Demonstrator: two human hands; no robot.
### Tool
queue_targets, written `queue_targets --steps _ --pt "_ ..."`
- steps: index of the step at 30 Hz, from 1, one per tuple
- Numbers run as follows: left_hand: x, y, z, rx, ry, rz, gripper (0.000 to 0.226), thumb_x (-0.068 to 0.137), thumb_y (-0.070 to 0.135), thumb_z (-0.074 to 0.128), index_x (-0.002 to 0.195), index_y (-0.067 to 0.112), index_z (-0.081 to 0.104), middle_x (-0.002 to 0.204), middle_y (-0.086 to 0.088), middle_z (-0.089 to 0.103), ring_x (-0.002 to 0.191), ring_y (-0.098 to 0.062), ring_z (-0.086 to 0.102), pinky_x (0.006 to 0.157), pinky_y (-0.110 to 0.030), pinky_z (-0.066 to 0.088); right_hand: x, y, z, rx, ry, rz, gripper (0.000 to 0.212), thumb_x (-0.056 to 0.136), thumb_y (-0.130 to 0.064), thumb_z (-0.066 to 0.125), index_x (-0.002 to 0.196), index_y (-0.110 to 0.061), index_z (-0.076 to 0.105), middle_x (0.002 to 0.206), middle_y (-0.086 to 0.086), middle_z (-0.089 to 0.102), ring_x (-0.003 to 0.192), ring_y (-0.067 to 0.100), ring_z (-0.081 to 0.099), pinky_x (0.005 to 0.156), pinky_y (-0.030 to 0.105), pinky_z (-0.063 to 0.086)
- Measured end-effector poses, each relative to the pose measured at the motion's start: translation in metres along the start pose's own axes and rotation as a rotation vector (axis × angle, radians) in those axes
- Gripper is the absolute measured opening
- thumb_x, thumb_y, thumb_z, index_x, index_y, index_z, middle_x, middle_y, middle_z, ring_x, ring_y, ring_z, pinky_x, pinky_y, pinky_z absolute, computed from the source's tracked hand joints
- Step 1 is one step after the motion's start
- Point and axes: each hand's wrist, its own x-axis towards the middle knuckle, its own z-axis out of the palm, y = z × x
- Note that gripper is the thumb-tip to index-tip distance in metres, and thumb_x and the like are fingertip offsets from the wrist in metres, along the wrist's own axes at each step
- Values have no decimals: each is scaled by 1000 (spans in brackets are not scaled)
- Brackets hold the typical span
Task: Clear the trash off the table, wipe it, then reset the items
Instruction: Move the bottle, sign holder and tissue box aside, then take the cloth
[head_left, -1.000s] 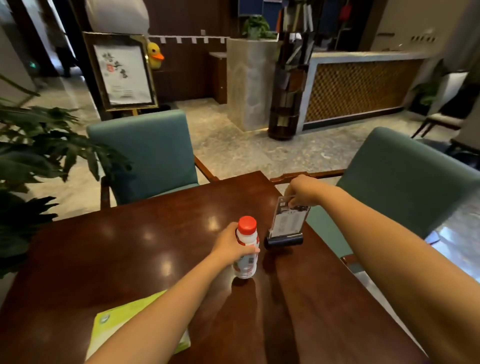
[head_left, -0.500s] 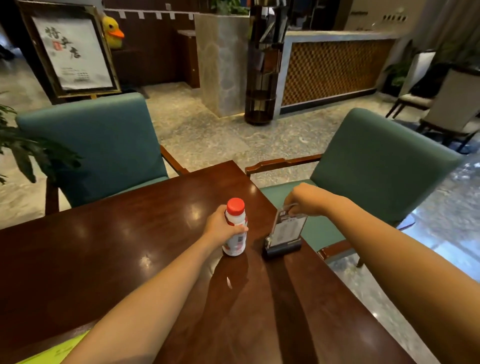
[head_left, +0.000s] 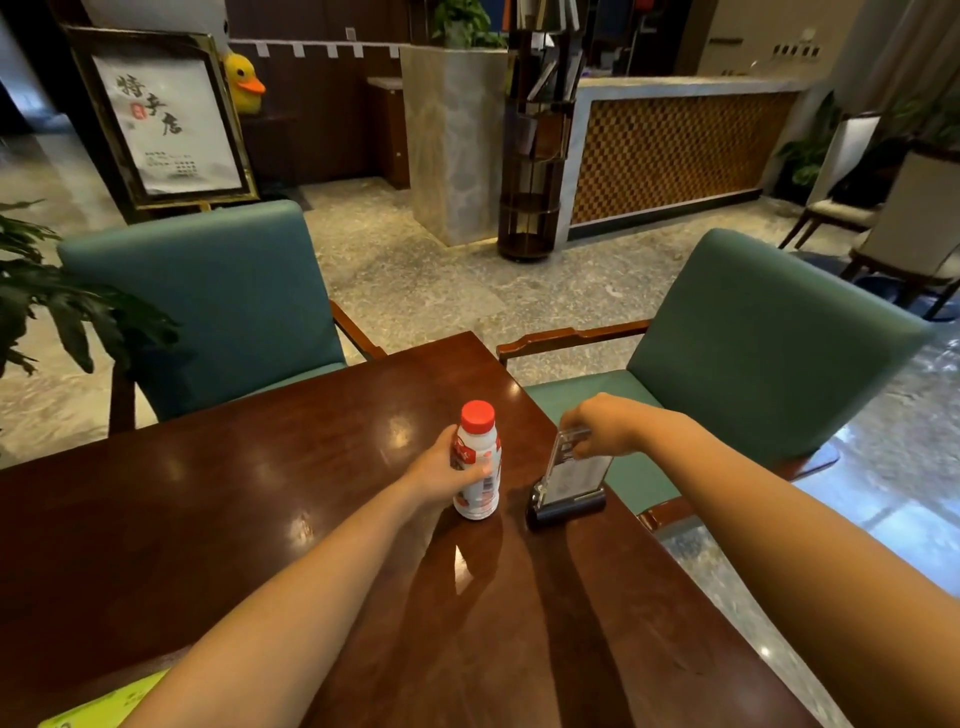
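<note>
A white bottle (head_left: 479, 457) with a red cap stands upright on the dark wooden table (head_left: 208, 493), near its far right corner. My left hand (head_left: 441, 470) grips the bottle's body from the left. To its right an acrylic sign holder (head_left: 566, 480) on a black base stands close to the table's right edge. My right hand (head_left: 602, 431) pinches the top edge of its clear panel. A green card (head_left: 98, 706) lies at the near left edge, partly hidden by my left forearm.
Two teal armchairs flank the far corner, one (head_left: 218, 306) behind the table's left side and one (head_left: 769, 338) to the right. Plant leaves (head_left: 47, 306) hang over the left. Marble floor, a framed sign on an easel (head_left: 166, 119) and a counter lie beyond.
Both hands have carried the bottle and the sign holder a little toward the table's far right corner. The camera has swung; the green card has slid nearly out of view.
</note>
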Motion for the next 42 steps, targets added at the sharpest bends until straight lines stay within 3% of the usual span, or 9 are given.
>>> queue_targets --steps 4,9,15,21,28,32,42 --pt "-16 1 -18 209 -90 -82 75 86 37 62 145 14 23 150 -7 34 136 -24 36 111 -37 32 -7 -11 -7 78 -49 1 59 85 -31 65 137 -17 42 139 5 52 124 23 51 94 27 40" --pt "-53 4 -57 515 -144 -135 78 89 51 50 148 15 15 157 -7 19 143 -23 22 114 -32 21 -18 -39 -36 65 -80 46 82 79 -54 63 146 -24 25 150 3 36 134 27 40 110 40 36" --pt "-117 -6 -132 693 -293 -233 72 88 56 47 146 20 24 156 -2 22 143 -21 20 115 -35 16 -31 -115 -72 -52 -195 22 89 76 -65 57 147 -28 18 155 2 27 139 27 32 113 47 30" --pt "-187 -50 -192 786 -205 -298 77 84 62 47 146 23 23 155 1 26 142 -20 25 115 -34 19 -38 -215 -74 -144 -283 -44 97 70 -74 54 147 -34 12 158 0 19 142 29 26 113 47 29" --pt "-276 -129 -213 768 -147 -357 86 85 62 47 149 20 8 159 -4 9 146 -24 9 119 -40 12 -32 -328 -3 -248 -279 -221 109 67 -78 54 149 -29 2 160 1 3 146 28 10 118 49 17" --pt "-308 -169 -204 811 -140 -343 95 81 68 45 149 23 -3 159 -3 -5 146 -25 -6 117 -53 4 -28 -369 61 -268 -240 -323 115 66 -76 57 149 -25 -4 160 4 -5 147 30 1 119 50 11" --pt "-313 -216 -149 792 -56 -151 120 67 73 59 147 16 -11 157 -6 -16 144 -22 -16 117 -51 -5 -24 -379 157 -237 -217 -377 124 63 -72 64 149 -21 -11 159 4 -12 147 25 -9 118 49 -1"
